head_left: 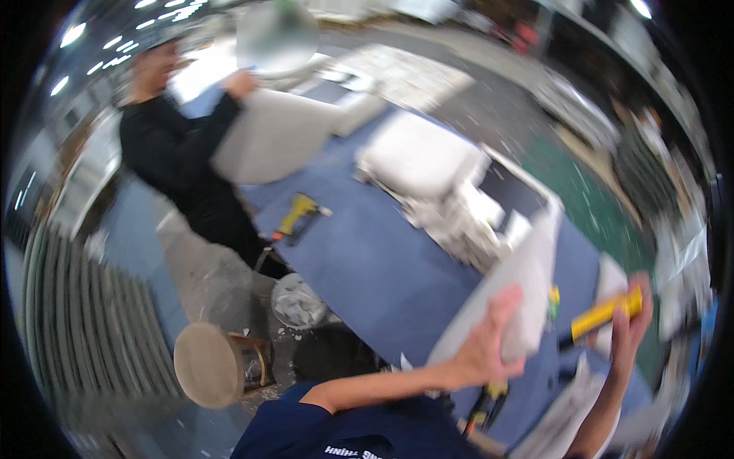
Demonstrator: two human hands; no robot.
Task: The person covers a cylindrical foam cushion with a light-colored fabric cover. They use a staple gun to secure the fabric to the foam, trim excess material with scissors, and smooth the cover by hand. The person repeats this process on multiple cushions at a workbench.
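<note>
My left hand (489, 336) grips the near end of a long white upholstered panel (514, 284) that slants up toward the right over the blue work table (375, 260). Beside it, my right hand (631, 325) holds a yellow-handled tool (600, 314) with a black tip pointing left toward the panel. Behind the panel lies a white padded furniture frame (428, 164) on the table.
A person in black (180, 164) stands at the table's left side lifting a white cushion (271, 134). A yellow power tool (298, 214) lies on the blue surface. A round stool (210, 363) and a bucket of scraps (297, 302) sit on the floor.
</note>
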